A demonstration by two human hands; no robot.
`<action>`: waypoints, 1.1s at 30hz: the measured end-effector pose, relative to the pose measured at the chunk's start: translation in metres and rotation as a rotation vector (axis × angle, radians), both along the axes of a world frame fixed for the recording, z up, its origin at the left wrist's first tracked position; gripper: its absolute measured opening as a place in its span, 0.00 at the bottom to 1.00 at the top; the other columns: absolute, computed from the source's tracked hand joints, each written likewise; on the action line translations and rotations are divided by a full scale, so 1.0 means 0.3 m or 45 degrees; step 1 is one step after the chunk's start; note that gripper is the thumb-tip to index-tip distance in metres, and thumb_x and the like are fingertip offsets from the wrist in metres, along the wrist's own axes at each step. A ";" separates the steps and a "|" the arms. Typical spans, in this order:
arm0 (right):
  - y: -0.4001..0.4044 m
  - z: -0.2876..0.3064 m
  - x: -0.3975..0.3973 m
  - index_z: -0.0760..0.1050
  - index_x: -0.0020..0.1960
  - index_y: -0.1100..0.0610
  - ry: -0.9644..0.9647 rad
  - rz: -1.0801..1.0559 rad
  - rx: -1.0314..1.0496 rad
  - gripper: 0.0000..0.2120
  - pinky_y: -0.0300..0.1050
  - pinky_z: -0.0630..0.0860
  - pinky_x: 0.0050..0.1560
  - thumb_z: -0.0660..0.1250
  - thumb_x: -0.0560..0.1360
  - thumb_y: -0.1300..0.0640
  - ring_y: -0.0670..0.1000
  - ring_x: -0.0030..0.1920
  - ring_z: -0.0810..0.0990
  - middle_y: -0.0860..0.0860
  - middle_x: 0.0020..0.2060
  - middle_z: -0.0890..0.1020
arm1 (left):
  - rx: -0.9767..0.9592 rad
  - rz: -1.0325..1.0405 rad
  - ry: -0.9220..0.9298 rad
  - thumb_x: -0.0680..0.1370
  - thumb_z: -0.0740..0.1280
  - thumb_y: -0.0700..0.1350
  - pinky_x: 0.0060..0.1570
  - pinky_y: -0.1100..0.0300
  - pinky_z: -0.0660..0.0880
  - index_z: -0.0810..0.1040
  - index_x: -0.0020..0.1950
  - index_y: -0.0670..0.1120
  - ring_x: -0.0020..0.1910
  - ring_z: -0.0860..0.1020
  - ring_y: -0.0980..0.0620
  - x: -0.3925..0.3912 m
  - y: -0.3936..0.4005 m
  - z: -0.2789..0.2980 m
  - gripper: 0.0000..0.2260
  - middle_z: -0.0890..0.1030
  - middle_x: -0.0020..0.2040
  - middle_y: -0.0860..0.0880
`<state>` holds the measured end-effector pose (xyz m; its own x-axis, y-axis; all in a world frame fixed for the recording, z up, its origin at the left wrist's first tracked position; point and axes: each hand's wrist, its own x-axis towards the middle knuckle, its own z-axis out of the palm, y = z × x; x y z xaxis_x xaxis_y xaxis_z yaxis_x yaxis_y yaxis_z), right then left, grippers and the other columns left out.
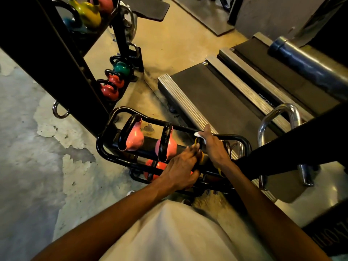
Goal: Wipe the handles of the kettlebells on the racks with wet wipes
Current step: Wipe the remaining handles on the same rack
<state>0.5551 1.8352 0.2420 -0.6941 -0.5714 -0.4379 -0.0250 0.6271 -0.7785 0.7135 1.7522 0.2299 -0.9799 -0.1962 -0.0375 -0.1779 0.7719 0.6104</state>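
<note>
Gym floor of worn, patchy concrete spreads under the low black kettlebell rack (pixel 105 147) you are bent over. Your right hand (pixel 213 147) is curled round a white wet wipe (pixel 198 134) and the handle of the yellow kettlebell (pixel 201 157) standing at the near-right end of that rack; the wipe peeks out just above your fingers. Your left hand (pixel 178 170) touches the same handle from the other side, fingers bent toward it, though whether it truly grips or only steadies is hard to tell.

Further along the rack from your hands stand two pink kettlebells (pixel 165 146), each with a black handle, and a red one (pixel 150 167) sits on the tier below. Beyond the rack's far end, a tall black stand (pixel 56 59) carries more: red ones and a green one low down, yellow and pink higher up. Treadmill decks (pixel 212 102) lie to the rack's right.

You look to be mid-wipe on one handle. Nothing shows which others are already clean, so treat many as still waiting.
</note>
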 end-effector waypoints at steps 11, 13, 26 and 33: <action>-0.064 0.102 -0.063 0.62 0.79 0.70 -0.852 -0.495 -0.069 0.52 0.59 0.65 0.77 0.47 0.79 0.24 0.65 0.77 0.68 0.67 0.77 0.68 | -0.028 -0.017 0.044 0.80 0.66 0.47 0.80 0.52 0.62 0.70 0.79 0.43 0.81 0.63 0.47 -0.012 -0.025 -0.012 0.27 0.65 0.82 0.44; -0.067 0.100 -0.065 0.60 0.79 0.71 -0.844 -0.438 0.026 0.53 0.60 0.62 0.79 0.48 0.78 0.24 0.66 0.79 0.64 0.68 0.78 0.65 | -0.018 -0.016 0.046 0.80 0.66 0.46 0.78 0.52 0.66 0.72 0.77 0.43 0.80 0.66 0.47 -0.010 -0.027 -0.007 0.25 0.68 0.81 0.44; -0.006 0.080 -0.089 0.69 0.74 0.70 -0.910 -0.271 0.144 0.52 0.61 0.70 0.71 0.46 0.78 0.23 0.64 0.68 0.78 0.66 0.68 0.78 | 0.013 0.014 0.054 0.78 0.66 0.44 0.81 0.57 0.57 0.70 0.79 0.41 0.80 0.65 0.49 -0.014 -0.026 -0.022 0.28 0.66 0.81 0.43; 0.020 0.039 -0.084 0.70 0.73 0.70 -0.944 -0.245 0.150 0.53 0.61 0.72 0.72 0.45 0.78 0.22 0.65 0.68 0.78 0.66 0.66 0.80 | 0.001 0.015 0.092 0.79 0.66 0.44 0.78 0.63 0.50 0.68 0.80 0.41 0.81 0.63 0.49 -0.011 -0.029 -0.012 0.28 0.65 0.82 0.44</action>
